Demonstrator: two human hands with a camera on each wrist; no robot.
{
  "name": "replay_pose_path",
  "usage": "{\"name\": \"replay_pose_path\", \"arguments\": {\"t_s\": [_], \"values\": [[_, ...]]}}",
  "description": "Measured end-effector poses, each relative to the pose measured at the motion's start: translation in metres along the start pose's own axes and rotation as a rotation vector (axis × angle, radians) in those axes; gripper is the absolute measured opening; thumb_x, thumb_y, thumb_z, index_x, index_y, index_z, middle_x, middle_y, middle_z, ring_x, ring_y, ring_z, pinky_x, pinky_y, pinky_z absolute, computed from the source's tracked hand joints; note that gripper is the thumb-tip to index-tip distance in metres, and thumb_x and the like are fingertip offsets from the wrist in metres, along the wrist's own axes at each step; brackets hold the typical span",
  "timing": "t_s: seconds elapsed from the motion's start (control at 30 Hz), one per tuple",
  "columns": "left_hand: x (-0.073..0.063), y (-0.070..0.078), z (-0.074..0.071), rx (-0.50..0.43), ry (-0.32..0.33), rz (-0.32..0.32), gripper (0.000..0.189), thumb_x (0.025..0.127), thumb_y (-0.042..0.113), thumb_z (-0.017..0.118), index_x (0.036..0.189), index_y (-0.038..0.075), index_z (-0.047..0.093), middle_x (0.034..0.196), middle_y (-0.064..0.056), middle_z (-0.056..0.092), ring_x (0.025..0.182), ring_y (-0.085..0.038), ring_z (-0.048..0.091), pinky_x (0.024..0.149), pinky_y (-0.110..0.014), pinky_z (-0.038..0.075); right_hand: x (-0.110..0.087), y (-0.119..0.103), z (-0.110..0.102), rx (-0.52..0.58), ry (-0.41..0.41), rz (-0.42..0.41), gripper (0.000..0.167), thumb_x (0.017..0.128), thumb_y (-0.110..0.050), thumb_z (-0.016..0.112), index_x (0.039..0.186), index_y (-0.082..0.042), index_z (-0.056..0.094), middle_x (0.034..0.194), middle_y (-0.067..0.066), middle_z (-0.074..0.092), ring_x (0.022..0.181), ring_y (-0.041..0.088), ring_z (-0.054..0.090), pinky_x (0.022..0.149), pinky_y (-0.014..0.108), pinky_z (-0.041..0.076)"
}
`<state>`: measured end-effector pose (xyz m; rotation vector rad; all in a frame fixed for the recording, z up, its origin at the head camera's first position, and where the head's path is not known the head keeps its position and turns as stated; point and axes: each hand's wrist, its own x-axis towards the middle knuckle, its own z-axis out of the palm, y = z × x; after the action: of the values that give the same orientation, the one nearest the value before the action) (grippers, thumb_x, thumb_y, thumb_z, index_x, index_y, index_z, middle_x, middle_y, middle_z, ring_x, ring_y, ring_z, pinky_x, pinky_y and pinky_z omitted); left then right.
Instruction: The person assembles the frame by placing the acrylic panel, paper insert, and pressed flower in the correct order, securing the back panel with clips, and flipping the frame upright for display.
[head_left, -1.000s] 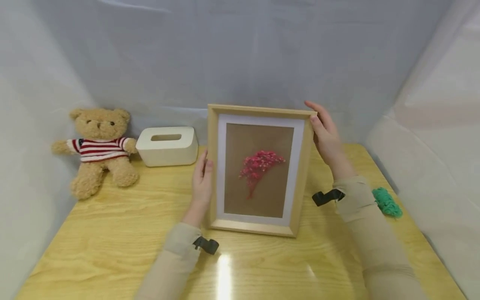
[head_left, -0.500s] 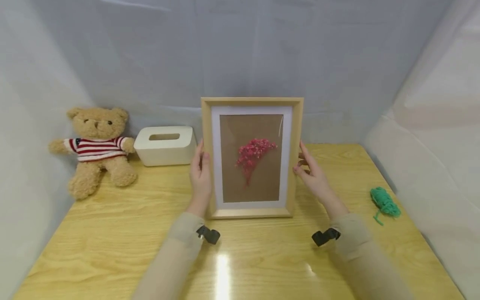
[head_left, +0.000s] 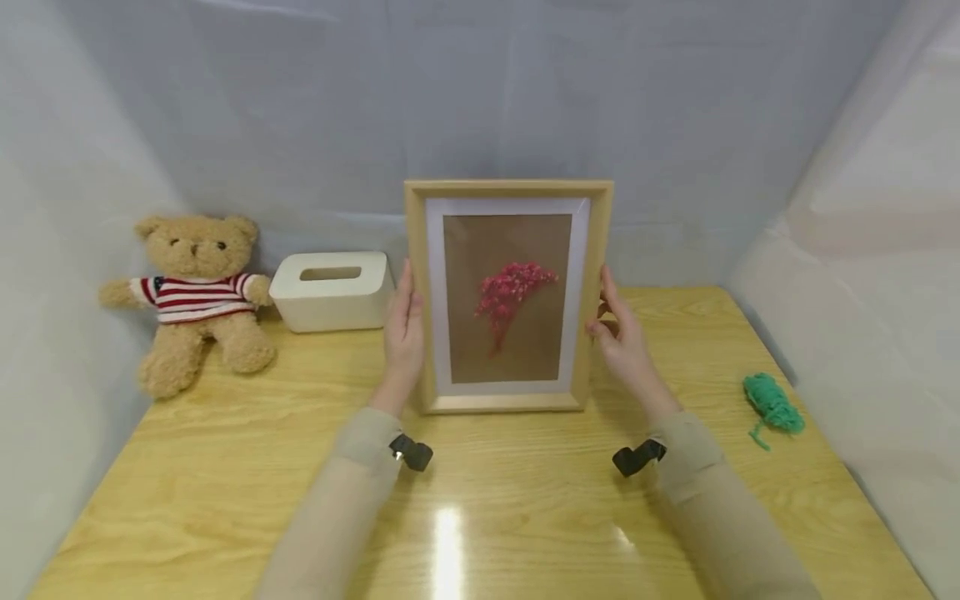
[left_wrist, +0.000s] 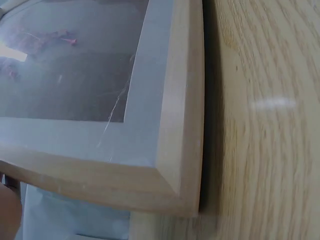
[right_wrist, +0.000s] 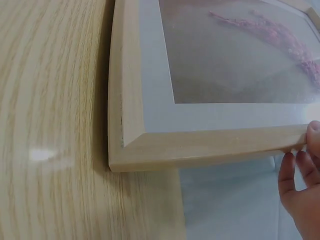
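A light wooden picture frame stands upright, its front facing me. Inside the white mat are pink-red dried flowers on brown. My left hand holds the frame's left side, with the thumb near its front edge. On the opposite side, my right hand pinches the right edge around mid-height. Thumb and fingertips of that hand also show on the frame's edge in the right wrist view. In the left wrist view, just a sliver of the left hand appears at the corner. Whether the bottom edge touches the table I cannot tell.
A teddy bear in a striped sweater sits at the table's back left. Beside it is a white tissue box. A green yarn bundle lies near the right edge of the wooden table. Pale sheeting hangs behind.
My right hand has moved from the frame's top right corner down to the middle of its right edge. The tilted frame has straightened and moved farther back, both hands with it.
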<state>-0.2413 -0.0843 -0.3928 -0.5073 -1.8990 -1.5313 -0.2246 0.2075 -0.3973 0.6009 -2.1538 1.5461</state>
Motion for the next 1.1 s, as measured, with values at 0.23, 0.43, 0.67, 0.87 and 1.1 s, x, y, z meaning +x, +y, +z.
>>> {"name": "replay_pose_path", "arguments": {"t_s": [0.23, 0.43, 0.67, 0.87, 1.1], "values": [[-0.004, 0.004, -0.013, 0.004, -0.141, -0.093, 0.048, 0.099, -0.005, 0.038, 0.146, -0.007, 0.026, 0.14, -0.029, 0.038, 0.123, -0.036, 0.04, 0.105, -0.044, 0.035, 0.001, -0.008, 0.003, -0.017, 0.038, -0.014, 0.071, 0.083, 0.026, 0.051, 0.145, 0.008, 0.023, 0.147, 0.027, 0.031, 0.085, 0.025, 0.043, 0.069, 0.015, 0.044], [-0.021, 0.007, -0.031, -0.001, -0.266, -0.219, 0.061, 0.092, -0.01, 0.05, 0.148, -0.003, 0.025, 0.119, -0.032, 0.044, 0.105, -0.038, 0.047, 0.089, -0.049, 0.045, 0.001, -0.004, 0.004, 0.01, 0.046, -0.029, 0.071, 0.081, 0.027, 0.051, 0.144, 0.008, 0.024, 0.146, 0.027, 0.032, 0.083, 0.021, 0.043, 0.069, 0.015, 0.043], [-0.034, -0.02, -0.042, -0.026, -0.404, -0.315, 0.087, 0.083, -0.02, 0.057, 0.153, 0.014, 0.019, 0.118, -0.026, 0.043, 0.106, -0.039, 0.049, 0.093, -0.051, 0.046, 0.001, -0.004, 0.002, 0.008, 0.042, -0.013, 0.069, 0.083, 0.024, 0.053, 0.144, 0.009, 0.023, 0.137, 0.032, 0.039, 0.085, 0.024, 0.044, 0.07, 0.016, 0.044], [-0.038, -0.039, -0.042, -0.06, -0.405, -0.275, 0.09, 0.082, -0.021, 0.057, 0.153, 0.018, 0.019, 0.118, -0.022, 0.042, 0.105, -0.036, 0.048, 0.094, -0.049, 0.046, -0.006, -0.002, -0.003, -0.056, -0.05, -0.008, 0.07, 0.085, 0.019, 0.055, 0.145, 0.012, 0.017, 0.129, 0.038, 0.041, 0.098, 0.035, 0.046, 0.08, 0.02, 0.046], [-0.04, -0.041, -0.041, -0.074, -0.373, -0.226, 0.086, 0.082, -0.02, 0.058, 0.152, 0.012, 0.02, 0.118, -0.022, 0.044, 0.106, -0.033, 0.047, 0.095, -0.04, 0.047, -0.015, 0.004, -0.006, -0.024, -0.114, 0.013, 0.073, 0.085, 0.022, 0.053, 0.145, 0.01, 0.013, 0.125, 0.04, 0.042, 0.102, 0.034, 0.049, 0.083, 0.016, 0.046]]}}
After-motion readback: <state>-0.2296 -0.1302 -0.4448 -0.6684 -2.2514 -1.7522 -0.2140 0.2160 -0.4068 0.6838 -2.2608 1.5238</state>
